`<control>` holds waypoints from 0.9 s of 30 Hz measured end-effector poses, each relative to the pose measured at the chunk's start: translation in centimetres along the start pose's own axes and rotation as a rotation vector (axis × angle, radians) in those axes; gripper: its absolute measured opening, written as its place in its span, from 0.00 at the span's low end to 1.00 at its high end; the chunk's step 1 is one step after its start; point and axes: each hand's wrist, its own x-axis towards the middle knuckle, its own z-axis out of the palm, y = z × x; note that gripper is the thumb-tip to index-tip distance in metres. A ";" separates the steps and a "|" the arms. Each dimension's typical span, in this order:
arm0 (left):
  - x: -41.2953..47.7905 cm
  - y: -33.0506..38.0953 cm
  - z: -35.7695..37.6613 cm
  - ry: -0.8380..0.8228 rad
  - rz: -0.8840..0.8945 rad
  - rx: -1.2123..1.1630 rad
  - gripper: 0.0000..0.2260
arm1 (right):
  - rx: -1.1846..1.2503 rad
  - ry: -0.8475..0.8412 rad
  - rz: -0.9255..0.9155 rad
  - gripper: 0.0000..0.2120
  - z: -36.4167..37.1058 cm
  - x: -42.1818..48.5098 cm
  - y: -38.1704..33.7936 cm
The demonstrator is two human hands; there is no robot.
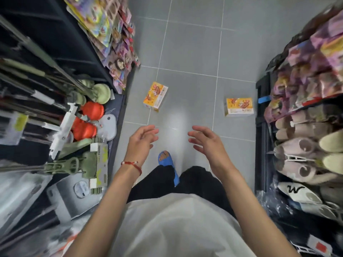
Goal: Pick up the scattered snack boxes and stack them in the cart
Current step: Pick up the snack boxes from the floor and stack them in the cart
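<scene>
Both snack boxes, left box (155, 96) and right box (239, 106), lie on the floor (189, 52), seemingly well beyond the loosely spread, empty fingers of the left hand (142, 140) and right hand (206, 141).

A shop aisle: dark shelving (55, 43) on the left carries rows of bright packets (111, 43) and packaged mops and cleaning tools (74, 164), a rack (259, 115) on the right holds snack bags (315, 71) above rows of slippers (300, 145), with a grey tiled floor (194, 52) between them
</scene>
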 end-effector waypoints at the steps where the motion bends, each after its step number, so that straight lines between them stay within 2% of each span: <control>1: 1.7 1.4 0.0 0.002 -0.016 0.015 0.11 | -0.005 0.007 0.005 0.11 0.5 1.7 -1.3; 8: 11.5 9.0 1.2 0.027 -0.040 0.047 0.09 | -0.029 -0.020 0.023 0.13 3.0 12.8 -9.7; 13: 18.9 12.4 3.6 0.127 -0.110 -0.027 0.09 | -0.196 -0.117 0.015 0.14 3.5 22.0 -14.2; 17: 24.1 14.7 6.4 0.226 -0.216 -0.113 0.07 | -0.288 -0.242 0.082 0.14 2.6 29.2 -18.1; 22: 29.0 16.8 9.2 0.338 -0.297 -0.239 0.08 | -0.380 -0.312 0.151 0.14 0.9 36.2 -22.4; 27: 33.6 16.2 10.6 0.426 -0.334 -0.341 0.08 | -0.572 -0.354 0.128 0.13 1.2 42.7 -22.5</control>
